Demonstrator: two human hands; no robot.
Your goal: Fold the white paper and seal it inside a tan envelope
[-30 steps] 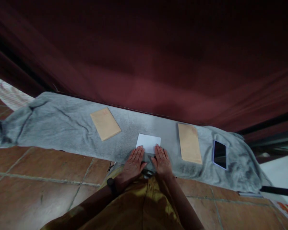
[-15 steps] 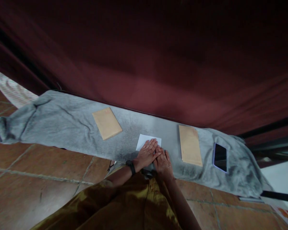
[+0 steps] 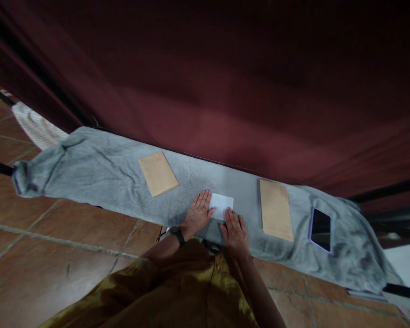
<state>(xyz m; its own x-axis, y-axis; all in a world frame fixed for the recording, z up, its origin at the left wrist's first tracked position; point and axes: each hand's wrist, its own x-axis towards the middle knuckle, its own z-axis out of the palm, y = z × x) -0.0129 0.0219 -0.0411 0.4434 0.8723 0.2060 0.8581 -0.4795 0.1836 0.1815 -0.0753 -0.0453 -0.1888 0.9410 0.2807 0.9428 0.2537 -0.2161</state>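
Left hand (image 3: 198,213) has moved off the right hand (image 3: 235,231); now apart, fingers straight, at either side of the white paper (image 3: 221,206). Looks steadied flat, middle uncovered.

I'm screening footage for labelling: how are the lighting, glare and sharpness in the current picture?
Head view: dim overall, the dark red fabric fading to near black at the top; head view: pale glare on the brown floor tiles, lower left; head view: soft detail, the small white paper rectangle showing no readable writing.
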